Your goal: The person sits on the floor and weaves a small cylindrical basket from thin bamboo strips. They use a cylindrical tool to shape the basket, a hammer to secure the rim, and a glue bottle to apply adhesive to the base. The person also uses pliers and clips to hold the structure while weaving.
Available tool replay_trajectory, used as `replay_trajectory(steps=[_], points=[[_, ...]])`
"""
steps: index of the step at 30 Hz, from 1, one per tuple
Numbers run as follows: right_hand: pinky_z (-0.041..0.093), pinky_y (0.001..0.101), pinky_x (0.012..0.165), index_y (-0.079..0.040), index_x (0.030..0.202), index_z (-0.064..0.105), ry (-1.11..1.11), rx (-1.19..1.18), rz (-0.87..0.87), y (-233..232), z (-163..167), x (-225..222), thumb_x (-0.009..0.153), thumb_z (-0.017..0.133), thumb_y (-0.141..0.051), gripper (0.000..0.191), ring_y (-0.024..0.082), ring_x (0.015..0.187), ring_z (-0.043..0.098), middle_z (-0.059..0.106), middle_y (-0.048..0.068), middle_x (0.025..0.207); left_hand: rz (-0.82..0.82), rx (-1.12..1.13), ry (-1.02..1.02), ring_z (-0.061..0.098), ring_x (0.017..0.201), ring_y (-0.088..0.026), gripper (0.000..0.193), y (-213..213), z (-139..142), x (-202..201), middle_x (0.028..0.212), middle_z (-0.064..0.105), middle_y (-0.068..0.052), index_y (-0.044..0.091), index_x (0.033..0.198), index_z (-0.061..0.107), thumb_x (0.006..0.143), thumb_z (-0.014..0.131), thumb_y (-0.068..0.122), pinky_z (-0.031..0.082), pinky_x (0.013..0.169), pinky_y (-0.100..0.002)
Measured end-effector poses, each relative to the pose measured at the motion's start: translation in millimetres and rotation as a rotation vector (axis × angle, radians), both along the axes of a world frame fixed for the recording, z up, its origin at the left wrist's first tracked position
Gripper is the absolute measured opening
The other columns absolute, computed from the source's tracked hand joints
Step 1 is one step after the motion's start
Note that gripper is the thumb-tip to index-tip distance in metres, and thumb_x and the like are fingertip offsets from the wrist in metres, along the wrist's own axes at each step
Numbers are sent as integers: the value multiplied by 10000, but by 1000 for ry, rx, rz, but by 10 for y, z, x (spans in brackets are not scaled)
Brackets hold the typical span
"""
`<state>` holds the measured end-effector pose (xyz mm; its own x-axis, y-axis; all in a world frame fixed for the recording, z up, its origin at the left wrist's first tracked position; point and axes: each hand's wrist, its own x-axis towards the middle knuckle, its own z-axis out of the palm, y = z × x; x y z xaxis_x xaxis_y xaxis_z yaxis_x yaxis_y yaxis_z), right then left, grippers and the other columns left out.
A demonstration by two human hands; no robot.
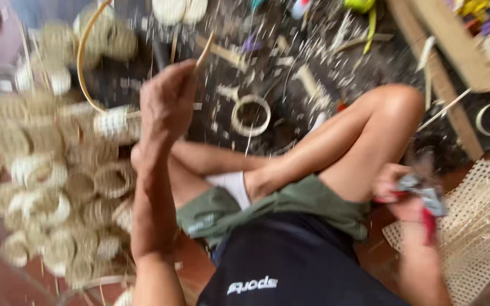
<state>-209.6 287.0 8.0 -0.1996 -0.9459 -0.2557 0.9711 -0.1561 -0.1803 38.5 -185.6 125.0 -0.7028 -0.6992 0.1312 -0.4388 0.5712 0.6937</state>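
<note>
Left hand (168,96) up high, fingers pinched around a thin cane strip (89,51) beside the heap of woven rings (63,187). Right hand (406,192) grips red-handled pliers (426,204) over the woven mat (477,238), fingers curled tight.

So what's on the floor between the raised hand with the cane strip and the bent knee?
In the head view, a pale woven ring lies on the dark, scrap-strewn floor between the left hand and the knee.

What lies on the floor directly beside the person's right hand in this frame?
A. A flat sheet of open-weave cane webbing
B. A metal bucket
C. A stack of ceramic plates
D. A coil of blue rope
A: the right hand, gripping a red-handled tool, sits right next to a pale sheet of woven cane webbing spread on the floor.
</note>
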Motion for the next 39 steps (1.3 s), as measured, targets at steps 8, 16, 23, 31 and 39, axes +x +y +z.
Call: replay_trajectory(steps=[8, 16, 23, 31, 39], points=[[521, 356, 919, -33, 1298, 562, 598, 49, 421, -1253, 460, 1214, 855, 736, -425, 616, 217, 1016, 611, 643, 113, 1118, -77, 358, 29, 671, 735, -85, 219, 392, 290, 621, 841, 744, -64, 16, 1172, 736, 972, 702, 99, 539, 644, -251], [541, 272, 876, -39, 1494, 406, 1175, -23, 316, -2191, 853, 1194, 907, 655, -62, 638, 113, 1001, 612, 612, 41, 1156, -102, 564, 192, 581, 692, -51, 227, 524, 270, 626, 808, 701, -14, 38, 1217, 720, 1004, 671, 99, 496, 585, -257], [533, 266, 828, -28, 1408, 529, 1457, 96, 454, -2309, 860, 1196, 956, 693, -33, 481, 115, 920, 602, 618, 45, 1031, -121, 430, 167, 643, 679, -115, 233, 682, 195, 588, 798, 709, -81, 55, 1222, 725, 994, 689, 90, 516, 610, -285], [525, 248, 710, -30, 1420, 514, 1474, 70, 451, -2230, 926, 1139, 897, 684, -42, 551, 88, 781, 596, 625, 9, 922, -134, 263, 218, 767, 877, -244, 235, 815, 271, 557, 1031, 762, -133, 46, 1231, 707, 998, 701, 69, 583, 728, -329], [465, 272, 571, -38, 1295, 595, 1617, 117, 425, -2188, 780, 1110, 901, 686, -39, 405, 96, 622, 553, 607, 1, 799, -125, 292, 170, 754, 813, -205, 241, 813, 280, 565, 962, 763, -124, 39, 1227, 719, 989, 695, 60, 562, 692, -310]])
